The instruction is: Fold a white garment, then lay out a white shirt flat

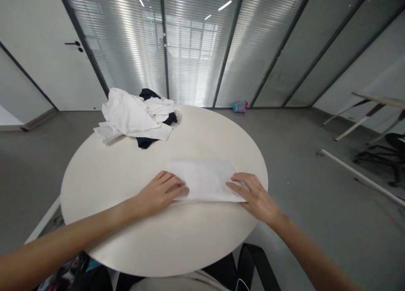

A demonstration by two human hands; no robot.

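A flat white cloth [205, 179], folded into a neat rectangle, lies on the round white table [133, 236] in front of me. My left hand [166, 189] is at its left edge, with curled fingers and thumb gripping the cloth there. At the opposite edge, my right hand [249, 194] has its thumb and fingers closed around the right side. The undersides of both edges are hidden by my fingers.
A crumpled heap of white clothes [126, 113] with dark garments [146, 142] sits at the table's far left. Beyond the table, a blue and pink object [240, 107] lies on the floor by the glass partition. A black chair armrest [257, 261] stands near me.
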